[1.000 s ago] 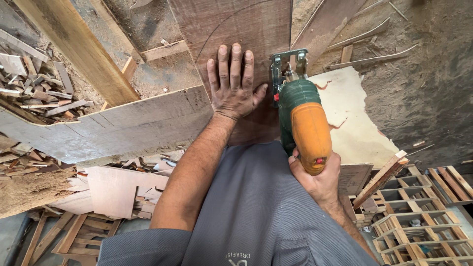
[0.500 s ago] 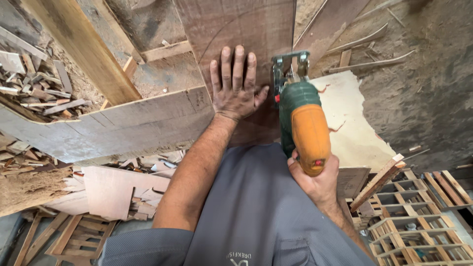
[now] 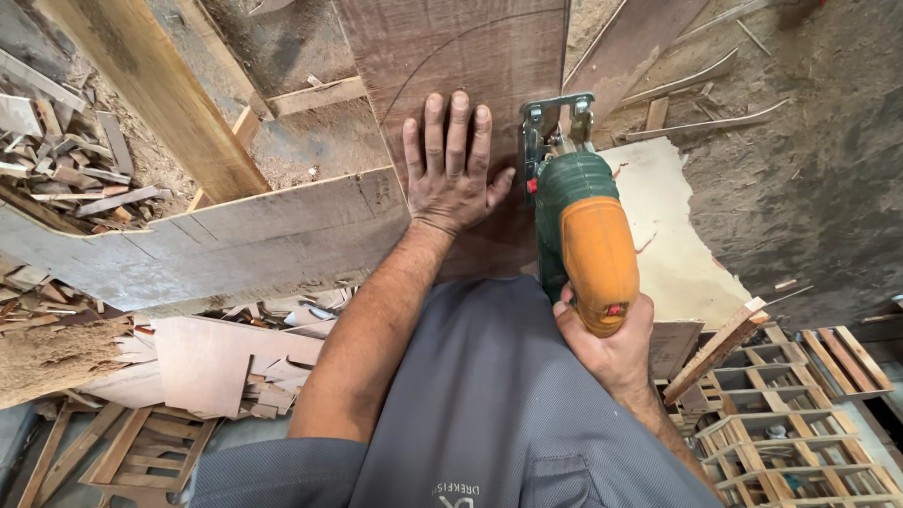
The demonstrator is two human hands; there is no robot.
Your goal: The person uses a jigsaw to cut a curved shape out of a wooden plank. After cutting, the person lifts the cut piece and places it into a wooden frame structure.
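Our left hand [image 3: 451, 174] lay flat on the board [image 3: 470, 56], fingers spread wide and pressed down, holding nothing, the thumb pointing toward the saw. Our right hand [image 3: 607, 343] was wrapped tight around the rear grip of the jigsaw [image 3: 578, 221], fingers closed on it. The jigsaw had a green body and an orange handle, with a metal shoe at its front sitting on the board's right edge, just beside our left thumb. The board was dark brown, rough-sawn, with a thin curved pencil line arcing across it above our fingers. It rested over a pale grey plank [image 3: 216, 245] that ran crosswise beneath it. A light plywood sheet [image 3: 673, 235] lay to the right under the saw. Around us the floor [image 3: 809, 160] was dusty earth with thin curved offcuts, a heap of scraps [image 3: 66, 160] to the left, and slatted wooden frames [image 3: 800, 414] lower right. Compared with half a second before, our hands and the saw sat in nearly the same places on the board; we could see no clear advance of the saw.
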